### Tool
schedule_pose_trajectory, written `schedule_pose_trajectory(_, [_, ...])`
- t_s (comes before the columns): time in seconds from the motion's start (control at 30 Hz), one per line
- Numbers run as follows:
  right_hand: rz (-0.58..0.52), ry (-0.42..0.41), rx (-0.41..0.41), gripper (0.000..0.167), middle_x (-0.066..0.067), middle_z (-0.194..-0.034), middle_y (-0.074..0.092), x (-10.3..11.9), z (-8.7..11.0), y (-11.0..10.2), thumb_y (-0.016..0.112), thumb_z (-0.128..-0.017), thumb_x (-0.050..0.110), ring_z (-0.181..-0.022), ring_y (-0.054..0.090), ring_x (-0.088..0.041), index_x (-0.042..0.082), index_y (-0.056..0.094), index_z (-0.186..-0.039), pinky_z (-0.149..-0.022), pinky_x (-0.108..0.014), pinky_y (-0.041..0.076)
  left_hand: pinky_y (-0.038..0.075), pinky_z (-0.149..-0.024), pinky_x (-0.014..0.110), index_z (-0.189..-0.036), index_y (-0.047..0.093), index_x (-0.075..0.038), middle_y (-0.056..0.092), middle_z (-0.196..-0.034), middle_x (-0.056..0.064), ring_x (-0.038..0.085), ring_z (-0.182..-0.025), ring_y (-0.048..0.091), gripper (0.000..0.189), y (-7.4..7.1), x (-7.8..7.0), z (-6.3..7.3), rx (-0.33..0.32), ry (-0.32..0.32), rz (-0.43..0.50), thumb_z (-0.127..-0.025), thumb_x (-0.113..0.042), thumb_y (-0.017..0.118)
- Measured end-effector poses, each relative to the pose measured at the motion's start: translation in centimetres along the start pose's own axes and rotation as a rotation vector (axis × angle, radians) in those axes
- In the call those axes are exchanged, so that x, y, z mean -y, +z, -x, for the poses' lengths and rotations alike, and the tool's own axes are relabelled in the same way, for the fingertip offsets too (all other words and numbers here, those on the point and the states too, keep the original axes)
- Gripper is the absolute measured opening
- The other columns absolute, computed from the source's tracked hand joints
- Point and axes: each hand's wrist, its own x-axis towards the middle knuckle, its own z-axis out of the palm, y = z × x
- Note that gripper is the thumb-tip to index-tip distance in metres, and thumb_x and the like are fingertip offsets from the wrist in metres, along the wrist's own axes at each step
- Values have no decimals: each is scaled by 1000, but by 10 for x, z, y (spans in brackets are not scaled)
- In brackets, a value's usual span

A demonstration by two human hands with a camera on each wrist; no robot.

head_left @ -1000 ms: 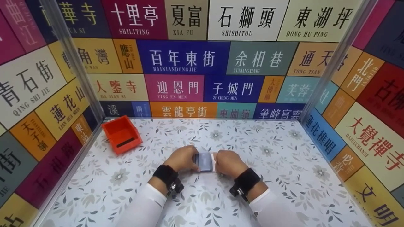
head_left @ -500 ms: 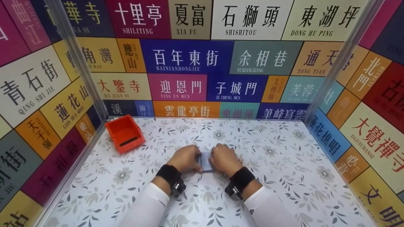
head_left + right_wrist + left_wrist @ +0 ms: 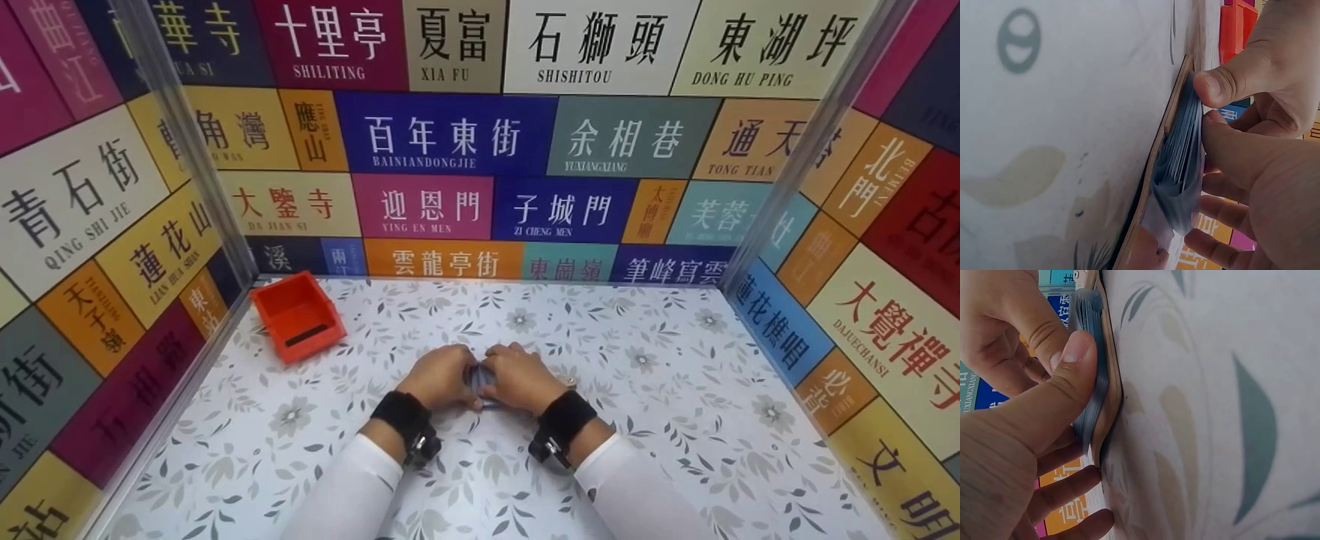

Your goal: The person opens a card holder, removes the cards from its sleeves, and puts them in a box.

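Note:
A card holder with a stack of clear bluish plastic sleeves (image 3: 1171,160) and a thin tan-edged cover (image 3: 1111,391) lies on the table, mostly hidden by the hands in the head view. My left hand (image 3: 442,376) grips its left side, thumb along the sleeve edges and fingers spread behind. My right hand (image 3: 523,379) holds the sleeves from the other side, its thumb close to the left thumb. In the right wrist view the sleeves fan apart and curve up from the cover.
An orange-red plastic bin (image 3: 298,316) stands at the back left, with a dark slot in its front. The table (image 3: 637,450) has a leaf-and-flower pattern. Walls with colourful sign panels (image 3: 442,135) enclose it on three sides.
My right hand has moved left from the holder's right edge over the sleeves, up to my left hand. The bluish sleeves are now almost covered in the head view. The left hand stays on the holder.

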Motion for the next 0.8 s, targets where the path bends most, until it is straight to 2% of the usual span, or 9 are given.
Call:
schedule_pose_trajectory(0.27, [-8, -11, -1, 53, -1, -124, 66, -1, 1, -1, 77, -82, 50, -109, 57, -28, 17, 69, -123, -87, -56, 51, 49, -70, 33, -99, 75, -21, 67, -86, -6, 15, -72, 59, 60, -2, 0, 1, -12, 8, -13, -49, -45, 98])
schedule_pose_trajectory(0.5, [-23, -16, 6, 52, -2, -125, 64, -3, 3, -1, 76, -84, 48, -113, 56, -29, 20, 69, -127, -89, -58, 50, 49, -69, 33, -96, 75, -20, 69, -87, -5, 15, -71, 58, 55, 0, -1, 1, -16, 29, -26, -51, -44, 97])
schedule_pose_trajectory(0.8, [-63, 20, -16, 45, -2, -121, 62, -9, 9, 0, 77, -82, 51, -108, 56, -27, 18, 74, -113, -87, -50, 52, 50, -70, 34, -99, 75, -21, 69, -86, -7, 13, -70, 58, 58, 3, 2, -2, -15, 24, -49, -51, -47, 97])
